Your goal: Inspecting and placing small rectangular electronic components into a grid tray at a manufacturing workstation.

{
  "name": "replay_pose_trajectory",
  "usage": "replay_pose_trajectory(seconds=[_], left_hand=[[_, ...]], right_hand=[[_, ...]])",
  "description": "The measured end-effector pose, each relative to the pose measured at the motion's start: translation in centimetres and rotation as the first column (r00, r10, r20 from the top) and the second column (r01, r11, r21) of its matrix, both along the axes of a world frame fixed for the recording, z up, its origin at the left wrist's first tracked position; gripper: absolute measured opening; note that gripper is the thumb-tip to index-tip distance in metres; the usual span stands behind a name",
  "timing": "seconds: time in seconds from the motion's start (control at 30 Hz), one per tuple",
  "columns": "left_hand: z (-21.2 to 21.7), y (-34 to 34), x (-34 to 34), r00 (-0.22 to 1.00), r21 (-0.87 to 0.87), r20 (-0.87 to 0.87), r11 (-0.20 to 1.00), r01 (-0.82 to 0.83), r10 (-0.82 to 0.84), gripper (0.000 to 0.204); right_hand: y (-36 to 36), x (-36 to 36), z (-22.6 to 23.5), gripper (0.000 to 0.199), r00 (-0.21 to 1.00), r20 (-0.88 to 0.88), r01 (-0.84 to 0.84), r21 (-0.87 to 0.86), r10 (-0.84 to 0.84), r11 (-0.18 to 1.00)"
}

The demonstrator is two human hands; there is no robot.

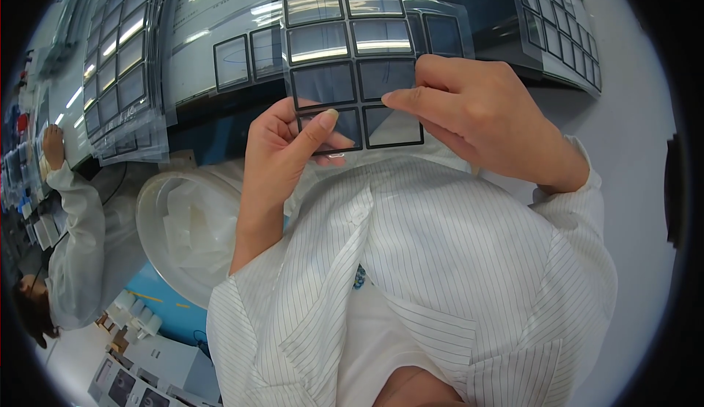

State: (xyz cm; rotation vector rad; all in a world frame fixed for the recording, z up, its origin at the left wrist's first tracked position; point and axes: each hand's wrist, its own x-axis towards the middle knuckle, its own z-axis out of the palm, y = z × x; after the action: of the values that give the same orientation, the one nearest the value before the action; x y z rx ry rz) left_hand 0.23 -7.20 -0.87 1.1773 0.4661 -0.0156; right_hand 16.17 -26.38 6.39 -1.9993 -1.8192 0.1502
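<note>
A clear film sheet point(321, 83) bears two columns of dark rectangular panels with black borders. It reaches from the table's far side to just in front of my chest. My left hand point(282, 147) grips its near left corner, thumb on top and fingers showing through underneath. My right hand point(469, 103) comes over the sheet's right edge with thumb and forefinger pinched together. Those fingertips lie at the border between two panels on the right column. Whether something thin is caught between them I cannot make out.
Another panel sheet point(233, 62) lies beneath on the table. Stacked panel sheets point(117, 55) stand at the left, and one more sheet point(561, 22) hangs at the far right edge. A white lined bin point(150, 213) is by my left elbow. Further left, a co-worker's sleeve point(77, 209) shows.
</note>
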Motion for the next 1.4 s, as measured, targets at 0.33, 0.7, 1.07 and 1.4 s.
replay_pose_trajectory(seconds=[0.33,0.7,1.07,1.4], left_hand=[[-0.1,0.1,-0.1,1.0,0.006,0.0,1.0,0.006,-0.006,0.02],[0.3,0.1,-0.1,0.999,-0.009,0.042,1.0,0.011,-0.01,0.021],[0.5,0.4,-0.2,0.999,-0.014,0.034,1.0,0.014,-0.013,0.017],[1.0,2.5,-0.1,1.0,0.023,0.016,1.0,0.005,-0.006,0.017]], right_hand=[[0.5,-0.2,0.8,0.026,0.997,0.067,-0.016,-0.098,0.023,0.995],[2.0,-0.3,2.0,0.014,0.961,0.218,-0.101,-0.3,0.171,0.948],[-4.1,6.5,3.9,0.005,0.997,-0.058,-0.071,-0.315,0.056,0.947],[-1.2,5.5,0.0,0.011,0.823,-0.567,-0.052,-0.048,0.016,0.998]])
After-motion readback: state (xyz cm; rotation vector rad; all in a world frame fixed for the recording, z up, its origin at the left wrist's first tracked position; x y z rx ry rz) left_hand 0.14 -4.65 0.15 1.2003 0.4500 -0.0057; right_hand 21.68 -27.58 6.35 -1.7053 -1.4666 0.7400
